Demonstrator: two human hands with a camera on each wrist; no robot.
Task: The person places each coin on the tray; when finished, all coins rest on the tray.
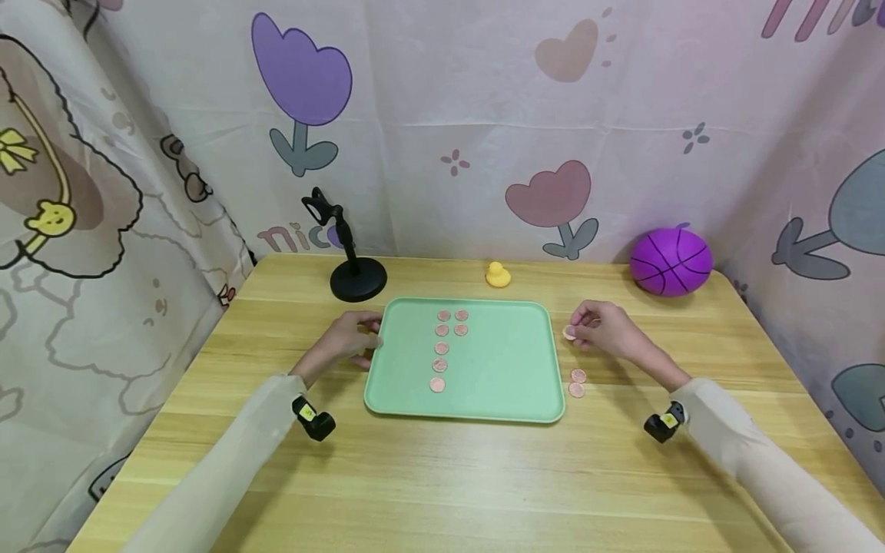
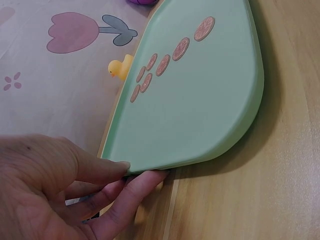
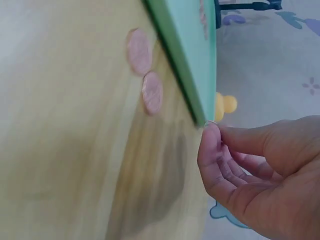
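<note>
Pinching a coin [image 1: 569,332] — right hand [image 1: 607,330], left hand [image 1: 346,342] grip clasping tray [image 1: 512,384] edge

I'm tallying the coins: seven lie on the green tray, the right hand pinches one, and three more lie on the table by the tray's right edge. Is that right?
Not quite. Only two coins lie on the table by the right edge of the tray, as the head view shows. The rest holds: seven coins on the tray, and the right hand pinches one coin.
</note>
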